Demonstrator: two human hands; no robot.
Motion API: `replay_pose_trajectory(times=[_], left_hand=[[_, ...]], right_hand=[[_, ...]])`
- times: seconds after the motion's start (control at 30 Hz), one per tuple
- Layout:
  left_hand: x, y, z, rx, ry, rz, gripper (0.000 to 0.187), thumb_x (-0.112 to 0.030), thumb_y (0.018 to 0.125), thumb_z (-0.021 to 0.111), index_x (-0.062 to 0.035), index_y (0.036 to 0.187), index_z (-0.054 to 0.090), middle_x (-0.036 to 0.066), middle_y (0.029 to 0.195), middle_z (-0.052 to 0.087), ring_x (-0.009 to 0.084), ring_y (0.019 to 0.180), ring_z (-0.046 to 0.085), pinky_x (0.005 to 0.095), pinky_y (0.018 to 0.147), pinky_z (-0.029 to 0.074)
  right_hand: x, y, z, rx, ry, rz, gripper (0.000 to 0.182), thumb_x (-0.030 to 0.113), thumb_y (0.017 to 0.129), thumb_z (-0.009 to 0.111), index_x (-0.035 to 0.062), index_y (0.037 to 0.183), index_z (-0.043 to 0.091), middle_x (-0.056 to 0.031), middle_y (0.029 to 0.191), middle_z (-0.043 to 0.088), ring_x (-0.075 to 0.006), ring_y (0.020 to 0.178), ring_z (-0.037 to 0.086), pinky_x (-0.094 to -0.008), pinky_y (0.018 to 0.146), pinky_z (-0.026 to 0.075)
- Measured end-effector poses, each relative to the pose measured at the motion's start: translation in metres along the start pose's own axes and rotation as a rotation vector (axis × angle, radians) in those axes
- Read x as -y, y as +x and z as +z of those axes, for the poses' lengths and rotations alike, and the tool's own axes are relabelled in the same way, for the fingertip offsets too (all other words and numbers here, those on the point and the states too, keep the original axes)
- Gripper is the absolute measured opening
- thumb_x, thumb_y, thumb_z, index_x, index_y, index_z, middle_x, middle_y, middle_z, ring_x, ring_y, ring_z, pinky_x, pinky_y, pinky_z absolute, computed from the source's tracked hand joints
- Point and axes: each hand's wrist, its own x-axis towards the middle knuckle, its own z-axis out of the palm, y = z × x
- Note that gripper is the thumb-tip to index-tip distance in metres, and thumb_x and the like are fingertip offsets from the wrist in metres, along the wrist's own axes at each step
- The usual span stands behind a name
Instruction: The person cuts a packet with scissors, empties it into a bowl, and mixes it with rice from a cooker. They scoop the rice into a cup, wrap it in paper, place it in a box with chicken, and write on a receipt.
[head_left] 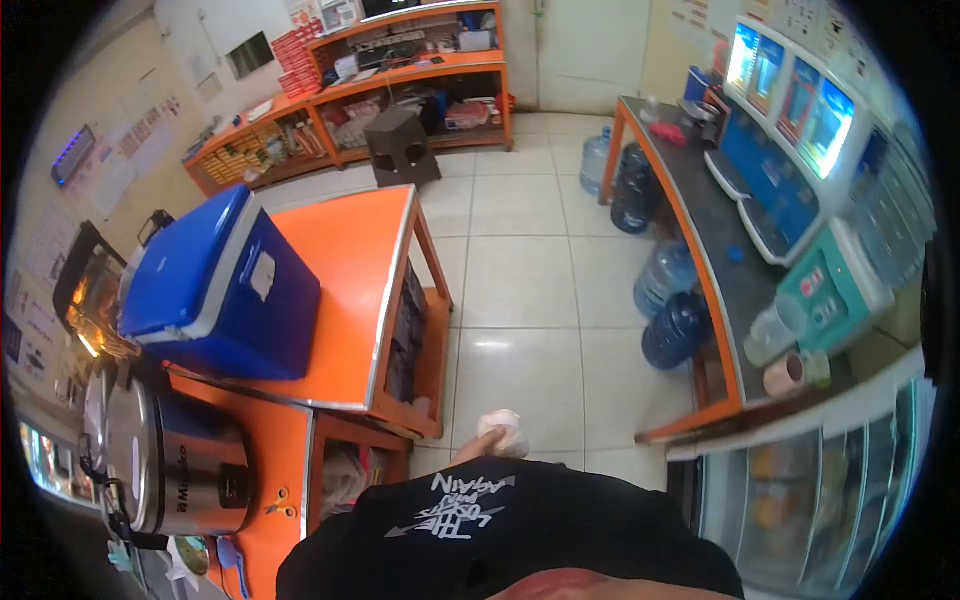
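A crumpled whitish soft-looking bundle (506, 436), held in the left hand (481, 444) with fingers curled, could be dropped if gripped loosely.

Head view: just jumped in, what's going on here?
A person in a black shirt holds a crumpled white bundle in what looks like the left hand, in front of the body; what it is can't be made out. The right hand isn't visible. To the left, a blue cooler, lid shut, sits on an orange table, with a large metal cooker and scissors nearer the person. To the right, water jugs stand under a counter.
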Motion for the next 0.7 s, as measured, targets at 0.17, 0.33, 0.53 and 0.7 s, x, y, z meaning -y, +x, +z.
replay_pose_trajectory(times=[0.17, 0.33, 0.53, 0.7], left_hand=[[-0.098, 0.045, 0.045, -0.025, 0.079, 0.216, 0.049, -0.028, 0.083, 0.056, 0.002, 0.119, 0.042, 0.013, 0.107, 0.054, 0.0231, 0.099, 0.054, 0.0326, 0.086, 0.041], [-0.198, 0.149, 0.029, -0.122, -0.098, 0.422, 0.048, -0.029, 0.084, 0.055, 0.0036, 0.117, 0.044, 0.014, 0.11, 0.053, 0.0228, 0.1, 0.053, 0.0342, 0.088, 0.041], [-0.383, 0.226, 0.063, -0.099, 0.303, 0.45, 0.048, -0.032, 0.083, 0.056, 0.0013, 0.116, 0.047, 0.012, 0.105, 0.056, 0.0191, 0.096, 0.054, 0.0303, 0.085, 0.041], [-0.52, 0.305, 0.101, 0.066, 0.298, 0.635, 0.049, -0.031, 0.081, 0.058, -0.0007, 0.118, 0.045, 0.009, 0.104, 0.056, 0.0168, 0.098, 0.052, 0.0284, 0.087, 0.038]], right_hand=[[0.346, 0.108, -0.204, -0.315, 0.077, -0.769, 0.039, 0.034, 0.084, 0.043, 0.002, 0.103, 0.056, -0.0213, 0.104, 0.057, -0.0346, 0.1, 0.053, -0.0406, 0.085, 0.041], [0.63, 0.058, -0.27, 0.253, 0.575, -1.272, 0.029, 0.019, 0.082, 0.052, 0.0035, 0.107, 0.053, -0.0074, 0.091, 0.059, -0.0152, 0.081, 0.055, -0.0281, 0.072, 0.045], [0.732, -0.031, -0.237, 1.126, 0.411, -0.829, 0.052, 0.042, 0.089, 0.043, 0.0108, 0.128, 0.03, -0.0112, 0.12, 0.044, -0.0217, 0.1, 0.05, -0.0341, 0.082, 0.042], [0.838, 0.048, -0.26, 1.251, 0.734, -0.827, 0.044, 0.036, 0.09, 0.041, 0.0083, 0.124, 0.035, -0.0119, 0.119, 0.045, -0.0233, 0.105, 0.049, -0.038, 0.085, 0.043]])
